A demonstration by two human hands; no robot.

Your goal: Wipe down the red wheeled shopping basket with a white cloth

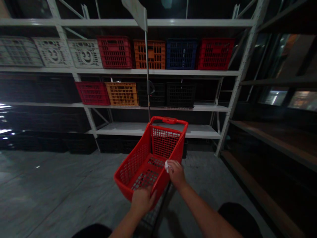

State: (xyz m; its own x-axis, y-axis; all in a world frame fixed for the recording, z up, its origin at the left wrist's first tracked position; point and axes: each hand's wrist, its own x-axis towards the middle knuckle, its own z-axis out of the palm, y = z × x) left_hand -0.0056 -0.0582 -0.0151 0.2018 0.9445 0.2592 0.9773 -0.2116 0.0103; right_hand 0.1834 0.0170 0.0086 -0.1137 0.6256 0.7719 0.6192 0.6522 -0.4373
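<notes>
Gripping the red shopping trolley (163,143) with both hands, you have its near end right in front of you. Your left hand (142,202) wraps over the near rim with the fingers curled closed, and your right hand (176,173) closes on the side rim, pinching a white tissue (167,166) against it, though your fingers partly hide how the tissue is held. So far the red mesh floor (146,178) of the trolley shows with no crate inside, while plastic crates (115,52) stand on the white metal shelves (158,72) ahead: white, red, orange and blue on the upper shelf, then red, orange and black on the one below. A thin metal pole (147,66) topped by a white flag (135,13) rises just behind the trolley's far end. From this view the far rim overlaps the lowest shelf (158,129), so you can't judge the gap to it. Grey concrete floor (49,178) spreads to your left, and dark wooden shelves (262,138) line your right, leaving room on both sides of the trolley.
</notes>
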